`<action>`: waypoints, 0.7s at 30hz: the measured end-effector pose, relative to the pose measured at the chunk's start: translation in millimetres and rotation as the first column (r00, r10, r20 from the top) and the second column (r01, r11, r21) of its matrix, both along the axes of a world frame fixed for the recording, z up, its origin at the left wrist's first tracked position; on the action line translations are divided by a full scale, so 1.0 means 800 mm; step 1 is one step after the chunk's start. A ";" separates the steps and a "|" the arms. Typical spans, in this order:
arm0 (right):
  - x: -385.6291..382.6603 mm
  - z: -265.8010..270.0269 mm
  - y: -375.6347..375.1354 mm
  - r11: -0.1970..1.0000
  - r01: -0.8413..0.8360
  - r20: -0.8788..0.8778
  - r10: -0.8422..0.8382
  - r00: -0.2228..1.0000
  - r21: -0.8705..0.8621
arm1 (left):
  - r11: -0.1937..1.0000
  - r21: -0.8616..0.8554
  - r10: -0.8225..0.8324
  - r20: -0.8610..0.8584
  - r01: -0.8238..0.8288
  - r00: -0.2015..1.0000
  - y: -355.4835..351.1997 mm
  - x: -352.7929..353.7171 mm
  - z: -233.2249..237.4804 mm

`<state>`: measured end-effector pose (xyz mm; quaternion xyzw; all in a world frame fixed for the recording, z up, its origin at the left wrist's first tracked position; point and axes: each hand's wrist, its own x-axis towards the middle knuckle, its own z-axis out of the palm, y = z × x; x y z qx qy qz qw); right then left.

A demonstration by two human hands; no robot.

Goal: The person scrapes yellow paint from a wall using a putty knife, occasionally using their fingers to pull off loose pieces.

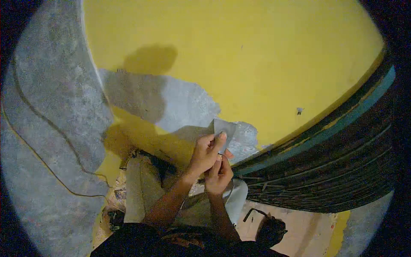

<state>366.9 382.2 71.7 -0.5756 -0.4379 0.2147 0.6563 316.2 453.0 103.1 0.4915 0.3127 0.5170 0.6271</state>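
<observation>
Near the middle of the head view, my left hand (204, 155) pinches a small grey sheet (224, 129), its thumb lying on the sheet's face. Just below and to the right is my right hand (218, 176), its fingers closed at the sheet's lower edge. The two hands touch or nearly touch. Behind them is a yellow surface (239, 51) with an irregular grey patch (184, 100). What the right fingertips grip, besides the sheet's edge, is too small to tell.
A cable (47, 165) curves over the grey floor (51, 85) at the left. Dark ribbed material with a teal edge (295, 152) borders the right. A black tool (270, 230) lies at the lower right. Pale cloth (139, 188) lies beside my arms.
</observation>
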 end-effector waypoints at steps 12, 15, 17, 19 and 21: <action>0.003 0.107 0.027 0.998 -0.045 0.374 0.057 0.926 -0.041 | 0.968 0.142 0.207 0.035 -0.210 0.978 0.023 -0.020 0.075; 0.016 0.047 0.006 0.996 -0.062 0.325 0.080 0.942 -0.066 | 0.962 0.102 0.260 -0.047 -0.255 0.964 -0.010 -0.022 0.057; 0.011 0.032 -0.008 0.998 0.064 0.399 -0.070 0.914 0.028 | 0.984 0.017 0.172 0.130 -0.175 0.977 -0.025 -0.019 0.041; 0.004 0.030 -0.020 0.994 0.104 0.380 -0.106 0.919 0.025 | 0.996 -0.052 0.087 0.304 -0.075 0.949 -0.038 -0.014 0.031; 0.002 0.028 -0.024 0.989 0.145 0.351 -0.144 0.925 0.024 | 0.997 0.023 0.070 0.277 -0.079 0.958 -0.049 -0.014 0.031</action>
